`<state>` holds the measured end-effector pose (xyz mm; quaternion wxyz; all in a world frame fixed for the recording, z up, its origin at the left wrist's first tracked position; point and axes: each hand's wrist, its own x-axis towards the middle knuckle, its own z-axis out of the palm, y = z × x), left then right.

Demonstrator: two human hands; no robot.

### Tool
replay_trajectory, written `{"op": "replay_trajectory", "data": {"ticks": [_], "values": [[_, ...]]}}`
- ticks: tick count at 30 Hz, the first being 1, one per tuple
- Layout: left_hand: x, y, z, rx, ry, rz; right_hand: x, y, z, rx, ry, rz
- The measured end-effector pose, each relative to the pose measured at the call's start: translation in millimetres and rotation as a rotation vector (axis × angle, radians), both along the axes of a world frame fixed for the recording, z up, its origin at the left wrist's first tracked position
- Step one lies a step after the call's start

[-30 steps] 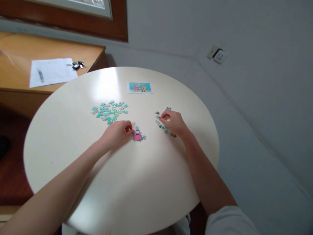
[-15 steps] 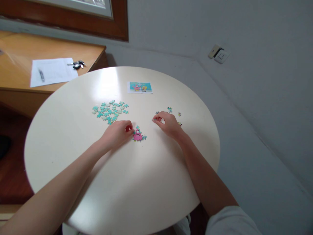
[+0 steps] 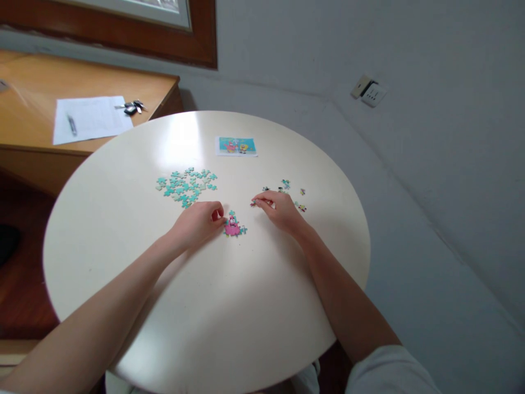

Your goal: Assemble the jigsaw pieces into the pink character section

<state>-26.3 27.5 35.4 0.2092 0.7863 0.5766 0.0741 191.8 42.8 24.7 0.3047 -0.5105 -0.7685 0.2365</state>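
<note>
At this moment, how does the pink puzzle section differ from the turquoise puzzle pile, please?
The pink section shows a cartoon figure; the turquoise pile is mostly plain, with some paler pieces. The pink section is fitted together, while the turquoise pile lies scattered. The pink section is smaller and the turquoise pile spreads wider. Both lie flat on the white table.

Office or home room: wooden desk point(image 3: 28, 104) with paper point(image 3: 96, 120) and keys point(image 3: 131, 109), round white table point(image 3: 229, 306), window frame point(image 3: 204, 33)
</note>
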Motion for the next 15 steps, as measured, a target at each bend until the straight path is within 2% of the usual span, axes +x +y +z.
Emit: {"op": "replay_trajectory", "data": {"ticks": [9,15], "values": [[0.2,-0.3,-1.1,0.003,0.002,0.004,-10.5,-4.9,-0.1,-0.072,0.061,0.036],[0.5,-0.8,0.2,0.004,0.008,-0.008,-18.4,-8.9,-2.5,-0.134,0.102,0.115]]}}
